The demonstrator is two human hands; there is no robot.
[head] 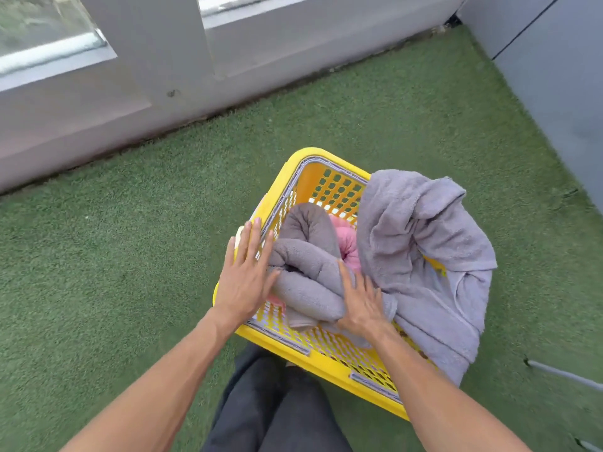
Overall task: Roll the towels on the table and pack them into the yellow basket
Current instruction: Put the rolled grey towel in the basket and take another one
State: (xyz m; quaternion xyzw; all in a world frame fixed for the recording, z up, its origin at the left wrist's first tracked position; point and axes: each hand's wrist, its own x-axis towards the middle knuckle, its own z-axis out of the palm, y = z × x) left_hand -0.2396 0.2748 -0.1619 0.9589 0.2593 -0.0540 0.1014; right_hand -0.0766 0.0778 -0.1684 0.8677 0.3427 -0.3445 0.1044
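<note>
A yellow perforated basket point(321, 159) stands on green artificial turf. Inside it lies a rolled grey towel point(308, 256), bent into a curve, with a pink towel point(347, 246) partly hidden behind it. A loose, unrolled grey towel point(424, 243) is draped over the basket's right rim and hangs outside it. My left hand point(244, 275) is flat with straight fingers over the basket's left rim, its thumb touching the rolled towel. My right hand point(360, 305) presses on the near end of the rolled towel with spread fingers.
Green turf point(130, 256) surrounds the basket. A grey low wall with windows point(163, 76) runs along the back. A grey panel point(554, 76) stands at the right. A thin grey rod point(564, 375) lies at the lower right. My dark trousers point(277, 409) are below the basket.
</note>
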